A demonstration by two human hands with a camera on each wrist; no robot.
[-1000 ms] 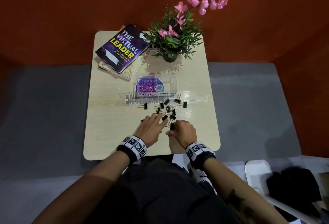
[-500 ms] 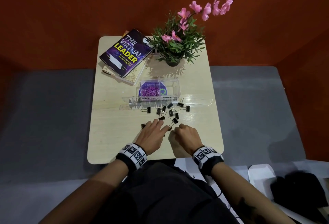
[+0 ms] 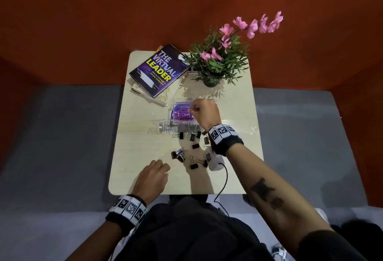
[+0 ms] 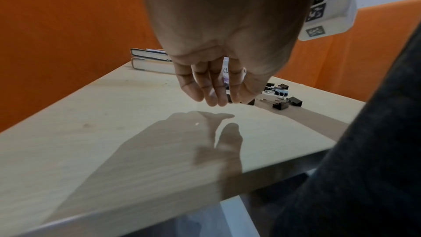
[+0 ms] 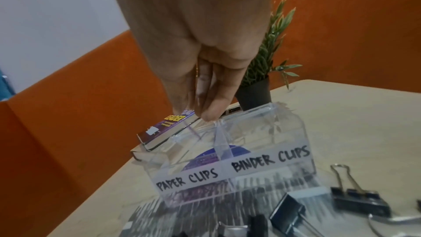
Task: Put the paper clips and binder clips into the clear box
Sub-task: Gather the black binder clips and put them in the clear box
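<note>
The right hand (image 3: 204, 113) is seen from the head view reached out over the clear box (image 3: 182, 113), fingers bunched at its left compartment, where purple paper clips (image 3: 183, 115) lie; a thin purple sliver seems to be pinched, though that cannot be told for sure. The left hand (image 3: 152, 177) is held low at the near table (image 3: 132, 136) edge, fingers relaxed, nothing held. Black binder clips (image 3: 193, 146) are scattered between the two hands, on the near side of the box, and just right of and beyond the left hand, which is judged the nearer to them. From the left wrist, the fingers (image 4: 212, 87) are seen hanging loosely, tips just above the tabletop, the binder clips (image 4: 282, 103) ahead and to the right. From the right wrist, the fingertips (image 5: 210, 113) are shown pressed together above the box's (image 5: 230, 152) divider, the long side running left to right, labelled PAPER CLIPS and BINDER CLIPS. The right compartment looks empty. Binder clips (image 5: 360, 199) lie just in front.
</note>
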